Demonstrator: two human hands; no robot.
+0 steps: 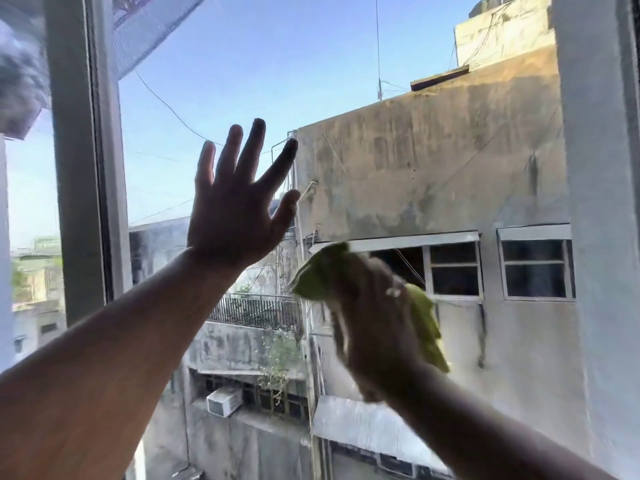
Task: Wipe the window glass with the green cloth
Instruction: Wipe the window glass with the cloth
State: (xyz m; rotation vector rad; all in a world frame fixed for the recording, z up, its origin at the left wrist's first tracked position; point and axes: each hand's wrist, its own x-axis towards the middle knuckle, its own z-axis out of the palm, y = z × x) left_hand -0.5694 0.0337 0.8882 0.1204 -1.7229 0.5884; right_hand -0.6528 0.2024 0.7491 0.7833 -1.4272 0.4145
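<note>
Against the pane, low and to the right of centre, the right hand (370, 317) was closed around the green cloth (322, 271), which was bunched under the palm so that only its edges showed: one fold poking out up and to the left of the knuckles, another trailing down the right side of the hand. The cloth's long axis ran on a slant from upper left to lower right, and the hand looked blurred, which suggested it was in mid-stroke. Whether the cloth was pressed flat on the window glass (263, 64) or just off it could not be told. Up and to the left, the left hand (235, 209) was spread wide with fingers fanned and nothing in it, either resting on the glass or held just near it. The two hands were close but apart. Unwiped glass appeared to lie mostly above and to the right of the cloth, up toward the sky, with the window frame (83, 161) bounding it on the far left, so the right hand was the one placed to carry the wipe upward.
</note>
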